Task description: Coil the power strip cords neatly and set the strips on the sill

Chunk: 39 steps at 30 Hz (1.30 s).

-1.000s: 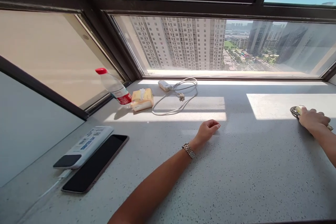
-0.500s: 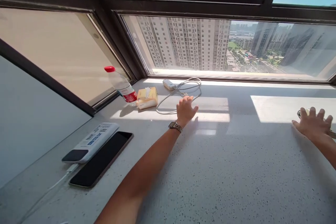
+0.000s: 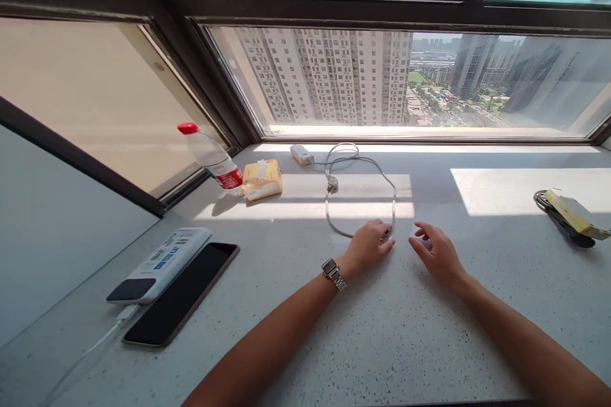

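My left hand [image 3: 368, 247], with a metal watch on the wrist, rests on the speckled sill [image 3: 429, 324] and pinches the near loop of a white cable [image 3: 360, 194]. The cable runs back to a white charger block [image 3: 301, 154] near the window. My right hand [image 3: 436, 252] hovers just right of the left, fingers loosely curled and apart, with a small pale bit at its fingertips that I cannot make out.
A red-capped water bottle [image 3: 210, 158] and a yellow tissue pack [image 3: 261, 179] lie at the back left. A white remote [image 3: 157, 265] sits on a dark tablet [image 3: 181, 296] at the left. A yellow block on a coiled dark cable [image 3: 570, 215] lies at the far right.
My left hand reached to the white cable and dragged its loop toward me. My right hand left the yellow block at the far right and came to the centre beside the left.
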Each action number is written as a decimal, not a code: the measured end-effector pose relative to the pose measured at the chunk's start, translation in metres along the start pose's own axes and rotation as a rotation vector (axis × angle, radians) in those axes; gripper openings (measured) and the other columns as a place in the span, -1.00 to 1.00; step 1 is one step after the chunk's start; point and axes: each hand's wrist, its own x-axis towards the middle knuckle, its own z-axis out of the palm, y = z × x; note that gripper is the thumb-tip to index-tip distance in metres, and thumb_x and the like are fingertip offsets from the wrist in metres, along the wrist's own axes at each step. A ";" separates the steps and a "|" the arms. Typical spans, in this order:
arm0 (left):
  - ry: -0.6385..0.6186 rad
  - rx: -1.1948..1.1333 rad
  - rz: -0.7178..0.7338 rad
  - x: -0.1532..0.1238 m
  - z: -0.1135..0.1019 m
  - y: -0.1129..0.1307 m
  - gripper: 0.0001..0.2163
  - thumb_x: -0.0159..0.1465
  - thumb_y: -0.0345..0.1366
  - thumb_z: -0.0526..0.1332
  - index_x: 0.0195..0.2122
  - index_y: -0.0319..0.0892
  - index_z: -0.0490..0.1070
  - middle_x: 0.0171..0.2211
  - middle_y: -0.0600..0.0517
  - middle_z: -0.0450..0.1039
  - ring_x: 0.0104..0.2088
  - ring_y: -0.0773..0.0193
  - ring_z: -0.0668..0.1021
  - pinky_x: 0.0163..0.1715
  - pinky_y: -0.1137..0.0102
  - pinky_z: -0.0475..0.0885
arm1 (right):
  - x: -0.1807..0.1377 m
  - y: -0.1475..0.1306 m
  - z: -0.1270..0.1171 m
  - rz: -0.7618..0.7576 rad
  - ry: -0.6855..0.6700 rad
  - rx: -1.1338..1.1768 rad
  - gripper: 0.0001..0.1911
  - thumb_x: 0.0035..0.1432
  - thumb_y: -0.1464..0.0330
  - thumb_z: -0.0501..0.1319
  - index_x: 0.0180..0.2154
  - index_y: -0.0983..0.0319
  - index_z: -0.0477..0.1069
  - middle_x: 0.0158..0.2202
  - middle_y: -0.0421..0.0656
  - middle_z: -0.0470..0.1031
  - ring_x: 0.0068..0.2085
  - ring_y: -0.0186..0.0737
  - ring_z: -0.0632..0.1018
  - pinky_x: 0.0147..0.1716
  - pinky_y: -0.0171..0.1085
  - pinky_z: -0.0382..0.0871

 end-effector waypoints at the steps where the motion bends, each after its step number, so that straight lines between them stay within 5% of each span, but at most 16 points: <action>1: -0.054 -0.087 0.116 -0.012 0.006 0.016 -0.82 0.18 -0.29 0.26 -0.19 -0.15 0.54 -0.24 -0.11 0.55 -0.19 0.08 0.55 -0.16 0.27 0.43 | -0.003 -0.005 0.002 -0.001 -0.038 0.026 -0.44 0.29 0.03 -0.01 0.13 0.23 0.35 -0.34 -0.08 0.57 -0.38 -0.17 0.53 -0.43 -0.27 0.31; 3: -0.161 -0.241 0.354 -0.031 0.011 0.038 -0.86 0.16 -0.27 0.30 -0.25 -0.12 0.56 -0.21 -0.09 0.57 -0.15 0.08 0.56 -0.11 0.28 0.44 | -0.009 -0.010 0.002 -0.021 -0.104 -0.005 -0.49 0.30 0.05 -0.02 0.06 0.19 0.43 -0.53 -0.18 0.49 -0.53 -0.26 0.44 -0.49 -0.32 0.17; 5: -0.263 -0.350 0.472 -0.040 0.006 0.044 -0.87 0.23 -0.22 0.25 -0.33 -0.10 0.57 -0.29 -0.05 0.59 -0.26 0.17 0.59 -0.19 0.35 0.46 | -0.014 -0.008 -0.003 -0.022 -0.142 -0.102 -0.52 0.30 0.05 -0.03 -0.28 0.18 0.55 -0.63 -0.19 0.41 -0.58 -0.31 0.36 -0.53 -0.32 0.02; 7: -0.183 -0.363 0.401 -0.034 -0.009 0.033 -0.80 0.30 -0.18 0.17 -0.32 -0.10 0.56 -0.34 -0.04 0.59 -0.33 0.22 0.59 -0.24 0.38 0.46 | -0.015 -0.004 -0.009 0.008 -0.172 -0.194 -0.44 0.30 0.07 -0.03 -0.59 0.22 0.40 -0.67 -0.17 0.34 -0.62 -0.34 0.27 -0.55 -0.30 -0.08; 11: 0.284 -0.006 -0.024 -0.006 -0.036 -0.017 -0.75 0.27 -0.26 0.19 -0.06 -0.18 0.49 -0.04 -0.17 0.53 0.02 0.01 0.50 0.04 0.15 0.37 | -0.010 -0.001 -0.018 0.023 -0.234 -0.278 -0.51 0.22 0.20 0.02 -0.71 0.25 0.15 -0.72 -0.20 0.22 -0.65 -0.39 0.14 -0.55 -0.31 -0.16; 13: 0.245 0.123 -0.149 0.005 -0.038 -0.036 -0.62 0.26 -0.23 0.21 0.10 -0.18 0.39 0.07 -0.20 0.45 0.09 -0.04 0.46 0.05 0.11 0.36 | -0.007 -0.004 -0.020 -0.027 -0.281 -0.268 -0.53 0.18 0.26 0.04 -0.72 0.25 0.09 -0.74 -0.22 0.16 -0.66 -0.41 0.08 -0.55 -0.31 -0.16; 16: 0.106 0.194 -0.115 0.013 -0.031 -0.044 -0.44 0.27 -0.11 0.21 0.26 -0.12 0.18 0.17 -0.19 0.35 0.11 -0.04 0.43 0.03 0.13 0.37 | -0.010 -0.017 -0.018 -0.225 -0.401 -0.165 -0.55 0.15 0.29 0.05 -0.74 0.24 0.08 -0.77 -0.24 0.14 -0.66 -0.42 0.04 -0.56 -0.31 -0.14; 20: 0.016 0.256 -0.098 0.023 -0.024 -0.033 -0.41 0.25 -0.14 0.24 0.28 -0.05 0.13 0.16 -0.13 0.36 0.08 -0.04 0.44 -0.02 0.18 0.36 | -0.023 -0.037 -0.008 -0.509 -0.481 0.037 -0.61 0.19 0.27 0.06 -0.65 0.22 0.35 -0.67 -0.22 0.38 -0.64 -0.41 0.23 -0.55 -0.33 -0.03; 24: 0.028 0.290 -0.132 0.030 -0.026 -0.029 -0.64 0.22 -0.25 0.23 0.06 -0.11 0.37 -0.05 -0.10 0.51 -0.01 -0.03 0.47 -0.10 0.21 0.37 | -0.026 -0.040 0.001 -0.600 -0.366 0.133 -0.63 0.28 0.17 0.05 -0.38 0.19 0.54 -0.60 -0.20 0.48 -0.59 -0.37 0.39 -0.54 -0.33 0.06; 30: 0.126 -0.073 -0.110 0.028 -0.030 -0.022 -0.80 0.12 -0.31 0.20 -0.21 -0.14 0.37 -0.29 -0.03 0.53 -0.24 0.13 0.55 -0.31 0.33 0.40 | -0.011 -0.021 -0.007 -0.376 0.072 0.121 -0.69 0.30 0.22 0.06 -0.29 0.19 0.52 -0.46 -0.13 0.53 -0.46 -0.29 0.51 -0.43 -0.31 0.34; 33: 0.225 -0.325 0.043 0.018 -0.043 0.000 -0.79 0.07 -0.28 0.18 -0.25 -0.15 0.31 -0.34 0.01 0.50 -0.32 0.24 0.52 -0.33 0.37 0.41 | -0.004 -0.012 -0.015 -0.304 0.339 0.062 -0.72 0.27 0.21 0.11 -0.09 0.19 0.46 -0.17 0.01 0.54 -0.15 -0.11 0.56 -0.17 -0.14 0.45; 35: 0.216 -0.377 0.186 0.006 -0.056 0.021 -0.78 0.01 -0.30 0.20 -0.28 -0.14 0.31 -0.42 0.06 0.45 -0.41 0.31 0.46 -0.37 0.38 0.40 | -0.002 -0.006 -0.018 -0.252 0.445 -0.035 -0.54 0.23 0.13 0.15 0.09 0.20 0.33 0.03 0.08 0.44 0.06 0.04 0.47 -0.01 0.02 0.40; 39: 0.173 -0.644 0.368 -0.019 -0.079 0.056 -0.75 0.00 -0.32 0.24 -0.26 -0.13 0.37 -0.43 0.06 0.40 -0.48 0.34 0.40 -0.47 0.39 0.40 | 0.001 0.007 -0.014 -0.133 0.402 -0.146 -0.30 0.19 0.01 0.15 0.26 0.17 0.12 0.22 0.10 0.26 0.23 0.16 0.29 0.11 0.16 0.28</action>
